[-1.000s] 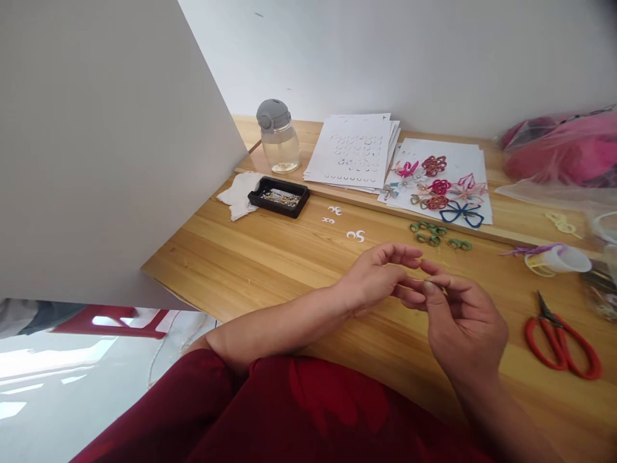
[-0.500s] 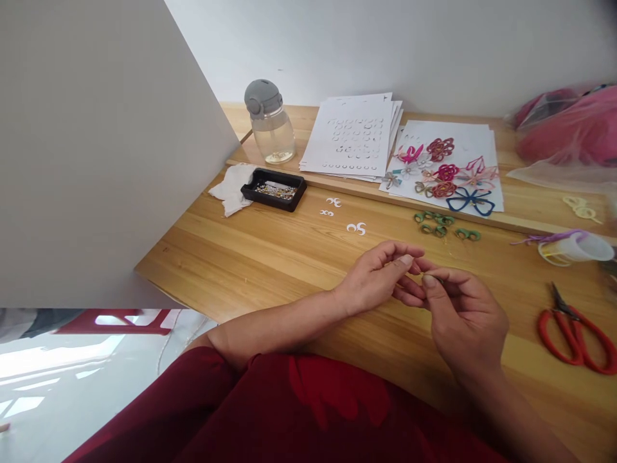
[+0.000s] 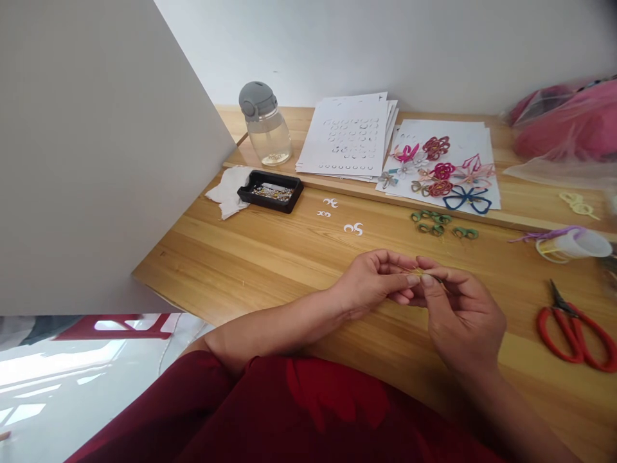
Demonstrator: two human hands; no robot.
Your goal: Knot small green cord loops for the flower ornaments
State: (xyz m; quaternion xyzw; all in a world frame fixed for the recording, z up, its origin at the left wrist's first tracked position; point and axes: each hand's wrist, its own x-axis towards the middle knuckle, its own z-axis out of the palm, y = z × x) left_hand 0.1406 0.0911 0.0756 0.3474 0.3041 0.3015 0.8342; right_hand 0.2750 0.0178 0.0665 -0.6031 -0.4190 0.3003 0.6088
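Observation:
My left hand [image 3: 369,283] and my right hand [image 3: 465,315] meet above the wooden table, fingertips nearly touching. Fine yellowish thread [image 3: 418,272] runs between them, its end pinched by my left thumb and fingers. My right thumb presses a small dark green piece [image 3: 438,280] against the forefinger; most of it is covered. Just beyond my hands lie several green looped pieces [image 3: 436,218] with thin yellow strands. Red-handled scissors [image 3: 573,328] rest to the right of my right hand, their blades pointing away from me.
White paper crescents [image 3: 353,229] lie left of the green loops. Farther back are a black tray [image 3: 270,191] of beads, a white cloth [image 3: 229,191], a bottle [image 3: 270,135], stacked paper [image 3: 342,141] and colourful flower pieces [image 3: 441,170]. A plastic cup [image 3: 573,247] lies tipped at right.
My left fingers have closed into a pinch on the thread, and the yellowish strands show more clearly between my hands. My right hand keeps its grip. The view has shifted slightly.

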